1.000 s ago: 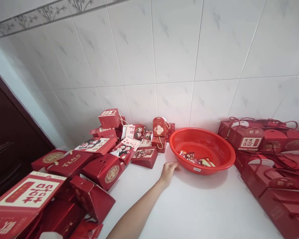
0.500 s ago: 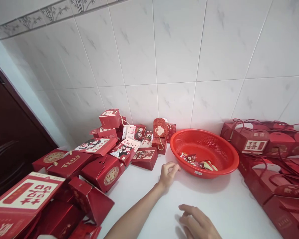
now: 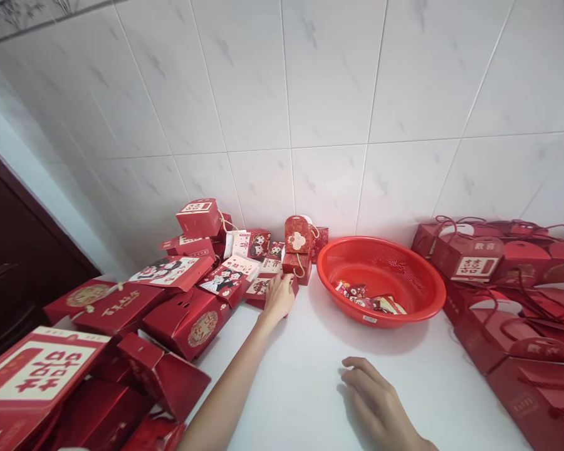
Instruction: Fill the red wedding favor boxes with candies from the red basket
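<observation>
My left hand (image 3: 279, 299) is on a small red gift box (image 3: 258, 287) with a printed picture on its top. Its fingers curl over the box's right part and hide some of it; the box still rests on the table. Low in the view, my right hand (image 3: 373, 401) hovers near the white tabletop, empty, its fingers loosely bent and apart. Just behind the left hand stand a red box with a flower mark (image 3: 299, 240) and a box with a cord handle (image 3: 297, 265). Beside them is a red plastic basin (image 3: 390, 275) with several small wrapped packets (image 3: 369, 299) inside.
A heap of red gift boxes (image 3: 188, 319) fills the left side, with a large double-happiness box (image 3: 42, 369) in front. Rows of red boxes with cord handles (image 3: 479, 260) line the right. A tiled wall (image 3: 329, 94) rises behind; a dark door (image 3: 9, 250) is at left.
My left hand has moved left and away from me, from beside the basin onto the small box. My right hand stays in nearly the same place. The view has shifted slightly.
</observation>
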Demonstrator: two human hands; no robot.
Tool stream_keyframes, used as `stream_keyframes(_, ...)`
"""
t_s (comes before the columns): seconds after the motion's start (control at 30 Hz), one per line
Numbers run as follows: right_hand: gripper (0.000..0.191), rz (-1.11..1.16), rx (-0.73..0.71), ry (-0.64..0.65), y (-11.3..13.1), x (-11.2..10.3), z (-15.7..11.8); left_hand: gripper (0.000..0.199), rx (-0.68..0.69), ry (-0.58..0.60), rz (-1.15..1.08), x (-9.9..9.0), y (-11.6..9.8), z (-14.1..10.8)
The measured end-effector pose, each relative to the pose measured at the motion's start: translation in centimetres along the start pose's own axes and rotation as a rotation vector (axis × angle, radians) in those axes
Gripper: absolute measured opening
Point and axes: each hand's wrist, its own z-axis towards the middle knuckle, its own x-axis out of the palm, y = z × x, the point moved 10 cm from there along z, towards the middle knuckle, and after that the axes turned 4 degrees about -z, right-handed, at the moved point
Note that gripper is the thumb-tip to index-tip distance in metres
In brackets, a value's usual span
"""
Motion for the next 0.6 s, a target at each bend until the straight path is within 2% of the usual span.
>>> stream_keyframes(0.1, 0.023, 0.025, 0.112, -0.115, -1.3, -1.5, 0.3, 0.038, 0.181, 0.211, -0.096, 2.5, -3.9, -2.1)
stream_keyframes(0.2, 0.025, 0.098, 0.251, -0.24, -3.0, -3.3, 0.4, 0.031, 0.397, 0.525, -0.26, 4.6, -8.8, -5.6)
stream_keyframes(0.27, 0.031, 0.167, 0.339, -0.293, -4.2, -4.0, 0.2, 0.03, 0.533, 0.742, -0.36, 5.2, -11.6, -8.3)
stream_keyframes(0.33, 0.036, 0.218, 0.419, -0.322, -5.3, -4.5, 0.0, 0.029, 0.55, 0.836, -0.457, 4.9, -12.8, -9.4)
stream_keyframes(0.37, 0.038, 0.236, 0.452, -0.331, -5.7, -4.7, -0.2, 0.029, 0.507, 0.825, -0.498, 4.6, -12.7, -9.0)
stream_keyframes(0.43, 0.042, 0.258, 0.495, -0.337, -6.2, -5.0, -0.3, 0.03, 0.368, 0.707, -0.545, 3.7, -11.3, -7.1)
stream_keyframes(0.53, 0.045, 0.271, 0.523, -0.335, -6.4, -5.1, -0.3, 0.032, 0.187, 0.452, -0.512, 2.1, -7.6, -3.7)
stream_keyframes(0.6, 0.046, 0.268, 0.514, -0.318, -6.2, -5.0, -0.2, 0.032, 0.087, 0.367, -0.447, 1.7, -5.0, -2.3)
